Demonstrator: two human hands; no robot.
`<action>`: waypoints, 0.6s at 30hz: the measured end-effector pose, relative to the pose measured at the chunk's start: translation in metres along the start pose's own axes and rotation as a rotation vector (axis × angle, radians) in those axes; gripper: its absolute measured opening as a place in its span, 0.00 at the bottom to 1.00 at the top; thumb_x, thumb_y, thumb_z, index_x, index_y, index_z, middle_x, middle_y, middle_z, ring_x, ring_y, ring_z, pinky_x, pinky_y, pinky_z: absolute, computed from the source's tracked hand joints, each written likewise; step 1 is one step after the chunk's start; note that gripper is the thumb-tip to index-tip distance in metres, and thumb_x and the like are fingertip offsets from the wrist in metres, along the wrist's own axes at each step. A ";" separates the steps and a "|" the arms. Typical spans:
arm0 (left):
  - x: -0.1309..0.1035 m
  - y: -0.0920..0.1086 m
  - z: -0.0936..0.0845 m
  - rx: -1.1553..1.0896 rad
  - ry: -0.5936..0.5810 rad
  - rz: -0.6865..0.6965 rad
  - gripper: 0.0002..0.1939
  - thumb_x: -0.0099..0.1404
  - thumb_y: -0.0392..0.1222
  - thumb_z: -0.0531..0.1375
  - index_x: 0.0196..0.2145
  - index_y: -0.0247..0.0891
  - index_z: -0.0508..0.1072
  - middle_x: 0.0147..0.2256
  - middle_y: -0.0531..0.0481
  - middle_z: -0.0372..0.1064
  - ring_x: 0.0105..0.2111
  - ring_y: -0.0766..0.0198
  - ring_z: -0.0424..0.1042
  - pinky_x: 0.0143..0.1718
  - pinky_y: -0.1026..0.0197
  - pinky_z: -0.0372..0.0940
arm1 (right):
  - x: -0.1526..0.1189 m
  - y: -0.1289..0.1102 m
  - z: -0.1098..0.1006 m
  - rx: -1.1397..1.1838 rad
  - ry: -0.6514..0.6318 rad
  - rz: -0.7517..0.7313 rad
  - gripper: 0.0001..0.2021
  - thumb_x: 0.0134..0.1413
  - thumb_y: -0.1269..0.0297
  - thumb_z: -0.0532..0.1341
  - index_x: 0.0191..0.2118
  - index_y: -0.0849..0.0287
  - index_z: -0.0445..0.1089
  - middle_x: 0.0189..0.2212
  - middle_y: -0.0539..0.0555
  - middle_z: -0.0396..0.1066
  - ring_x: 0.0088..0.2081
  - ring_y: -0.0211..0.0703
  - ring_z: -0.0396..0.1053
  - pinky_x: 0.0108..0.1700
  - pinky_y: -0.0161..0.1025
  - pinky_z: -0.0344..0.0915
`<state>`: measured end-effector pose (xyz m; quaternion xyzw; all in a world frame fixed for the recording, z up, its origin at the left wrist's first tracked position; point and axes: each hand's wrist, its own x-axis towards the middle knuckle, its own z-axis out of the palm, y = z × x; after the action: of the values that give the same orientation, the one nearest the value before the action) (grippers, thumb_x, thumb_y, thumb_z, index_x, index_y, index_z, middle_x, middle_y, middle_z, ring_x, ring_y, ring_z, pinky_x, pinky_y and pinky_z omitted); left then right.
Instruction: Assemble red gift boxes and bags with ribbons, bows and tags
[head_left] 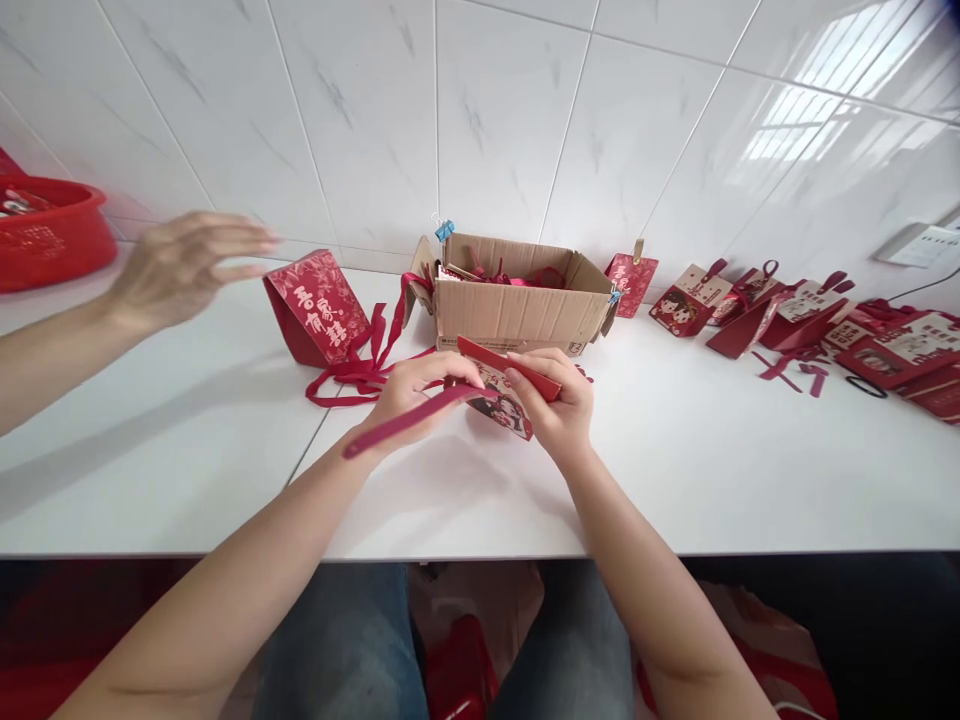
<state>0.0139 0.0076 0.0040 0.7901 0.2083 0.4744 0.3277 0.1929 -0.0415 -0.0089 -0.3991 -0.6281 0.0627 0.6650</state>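
Hands (pixel 411 396) (pixel 559 408) in a pinch on a red box (pixel 506 412), carton (pixel 517 316) just beyond, loose ribbon (pixel 365 382) at left.

A white table (pixel 720 490) bears a cardboard box (pixel 517 313), red boxes (pixel 337 305) and ribbons (pixel 341 401).

The red gift box (pixel 319 308) on the left carries large white characters reading 吾家有囍 in two columns. The cardboard carton (pixel 517 318) bears a line of tiny print along its lower front edge, illegible here, and a mark near its lower right corner that may be "12". White characters also stand on the cartoon-printed box (pixel 510 415) before the carton and the red boxes (pixel 922 345) at far right, too small to read.
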 end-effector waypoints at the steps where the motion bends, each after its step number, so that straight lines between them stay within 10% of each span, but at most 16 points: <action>1: -0.001 -0.001 0.001 0.019 -0.001 0.003 0.07 0.59 0.45 0.64 0.31 0.40 0.77 0.32 0.47 0.75 0.33 0.61 0.73 0.38 0.60 0.68 | -0.001 -0.001 0.001 -0.001 -0.018 -0.018 0.06 0.55 0.61 0.62 0.37 0.50 0.76 0.33 0.53 0.74 0.36 0.44 0.72 0.39 0.45 0.69; 18: -0.003 0.001 0.005 0.154 0.079 0.156 0.05 0.62 0.43 0.62 0.32 0.41 0.78 0.33 0.48 0.77 0.35 0.60 0.74 0.41 0.58 0.66 | -0.006 0.002 0.003 -0.046 -0.138 -0.155 0.08 0.61 0.63 0.55 0.40 0.55 0.71 0.35 0.55 0.73 0.39 0.45 0.71 0.41 0.45 0.68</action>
<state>0.0173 0.0030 0.0013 0.8073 0.1947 0.5119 0.2197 0.1905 -0.0420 -0.0151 -0.3593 -0.7028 0.0239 0.6135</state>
